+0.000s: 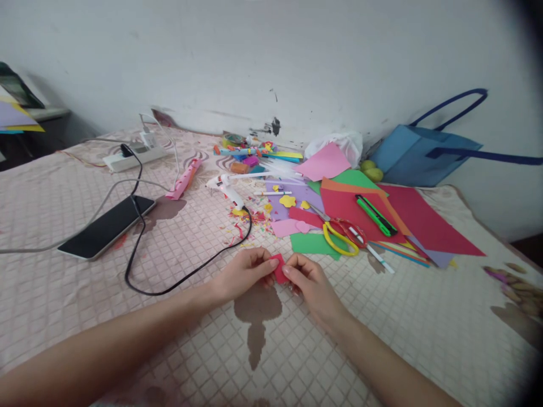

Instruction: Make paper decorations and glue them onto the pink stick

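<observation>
A small piece of red paper (279, 270) is pinched between both my hands, just above the patterned tablecloth (203, 339). My left hand (250, 272) grips its left edge between thumb and fingers. On the other edge, my right hand (307, 278) closes its thumb and fingertips. Beyond the hands lies a strip of green paper (311, 244), with yellow-and-red-handled scissors (339, 237) resting partly over it. A white hot glue gun (229, 191) lies farther back, amid scattered paper scraps (254, 221).
A black cord (169, 292) loops from the glue gun past a dark phone (108, 226) toward a power strip (138, 158). Right of centre are red paper sheets (428, 217) and a green utility knife (375, 215). A blue bag (416, 155) stands against the wall.
</observation>
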A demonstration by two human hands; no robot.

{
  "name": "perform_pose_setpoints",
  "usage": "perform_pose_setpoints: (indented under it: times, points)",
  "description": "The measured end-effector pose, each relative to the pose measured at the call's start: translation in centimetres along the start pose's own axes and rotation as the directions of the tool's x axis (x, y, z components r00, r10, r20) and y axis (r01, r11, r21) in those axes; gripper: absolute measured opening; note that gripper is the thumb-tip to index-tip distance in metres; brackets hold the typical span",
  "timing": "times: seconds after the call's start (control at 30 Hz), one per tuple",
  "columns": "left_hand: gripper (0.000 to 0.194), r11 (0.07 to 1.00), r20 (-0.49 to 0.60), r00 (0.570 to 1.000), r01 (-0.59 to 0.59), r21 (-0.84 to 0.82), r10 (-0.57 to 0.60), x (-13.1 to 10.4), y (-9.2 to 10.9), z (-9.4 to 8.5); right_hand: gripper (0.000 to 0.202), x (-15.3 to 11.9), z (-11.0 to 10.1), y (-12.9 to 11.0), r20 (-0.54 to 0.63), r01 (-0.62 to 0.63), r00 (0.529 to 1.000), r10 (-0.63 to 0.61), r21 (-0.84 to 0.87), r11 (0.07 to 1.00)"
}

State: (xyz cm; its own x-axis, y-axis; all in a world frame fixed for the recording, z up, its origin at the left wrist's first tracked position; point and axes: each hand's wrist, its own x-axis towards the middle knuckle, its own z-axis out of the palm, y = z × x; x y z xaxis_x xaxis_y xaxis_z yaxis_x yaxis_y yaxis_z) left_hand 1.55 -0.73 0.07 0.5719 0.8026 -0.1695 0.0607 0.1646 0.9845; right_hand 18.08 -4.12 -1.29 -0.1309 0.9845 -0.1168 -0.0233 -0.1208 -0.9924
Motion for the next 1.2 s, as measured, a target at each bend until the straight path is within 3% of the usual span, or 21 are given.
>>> perform_pose_setpoints:
  times: [0.2,0.33,0.53,0.77,0.93,1.07,1.2]
  points:
    - [0.032,0.991,0.011,0.999,-0.051,0.124,0.05,-0.1,0.4,-0.2,0.025,0.0,-0.3,-0.2,0.05,-0.005,0.999,0.006,-0.02,1.0]
    - [0.033,0.997,0.047,0.999,0.005,0.079,-0.009,0.0,0.2,-0.3,0.024,0.1,-0.8,-0.4,0.082,0.028,0.996,-0.018,-0.116,0.993]
    - [0.033,1.0,0.008,1.0,0.002,-0.015,-0.002,0.3,-0.3,-0.3,0.018,0.1,-1.0,-0.5,-0.037,0.157,0.983,-0.178,-0.319,0.935]
    - [0.033,0.999,-0.015,1.0,0.014,-0.036,-0.014,0.1,0.3,-0.1,0.016,-0.6,-0.1,-0.8,-0.038,0.253,0.95,-0.311,-0.494,0.832]
    - [0.026,0.983,0.008,0.995,0.101,-0.154,-0.101,0.2,0.7,-0.2,0.022,-0.2,-0.6,-1.0,-0.031,0.163,0.983,-0.18,-0.294,0.942]
    - [0.019,0.975,0.015,0.995,0.1,-0.199,-0.099,0.2,0.8,-0.2,0.027,0.4,-1.0,-0.6,-0.047,0.077,0.996,-0.082,-0.097,0.992]
    - [0.015,0.978,-0.026,0.996,0.078,-0.192,-0.085,0.1,0.8,-0.2,0.02,0.4,-1.2,-0.5,-0.054,0.073,0.996,-0.078,-0.091,0.993]
